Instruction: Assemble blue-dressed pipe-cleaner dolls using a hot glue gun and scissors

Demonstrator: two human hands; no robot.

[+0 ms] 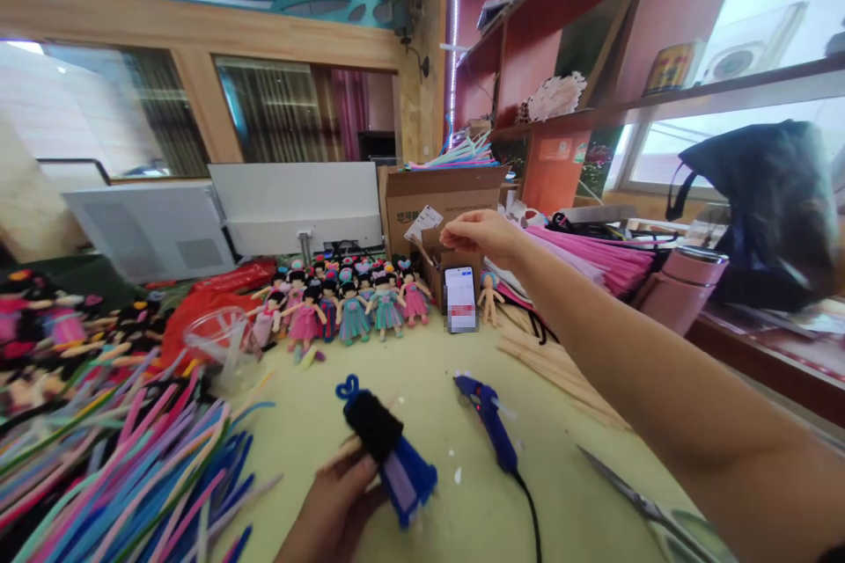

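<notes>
Lower centre: left hand [343,493] closed around a small blue doll [389,450], its black top tilted toward upper left. Right of centre: right hand [485,234] raised before a cardboard box [413,193], fingers bunched; cannot tell whether they hold anything. Glue gun [492,427] beyond doll; scissors [637,500] lower right.

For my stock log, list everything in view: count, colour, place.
Held doll: one, blue and black, lower centre
Glue gun: one, blue, centre
Scissors: one pair, silvery, right
Phone: one, white screen, centre
Dolls: many, multicoloured, back, left
Pipe cleaners: many, multicoloured, left, right
Carton: one, brown, back
Panels: two, white, back
Bottle: one, pink, right
Bag: one, dark, right
Shelves: several, reddish, right
Table: one, yellowish, beneath
Left hand: one, bare, lower centre
Right hand: one, bare, before carton
</notes>
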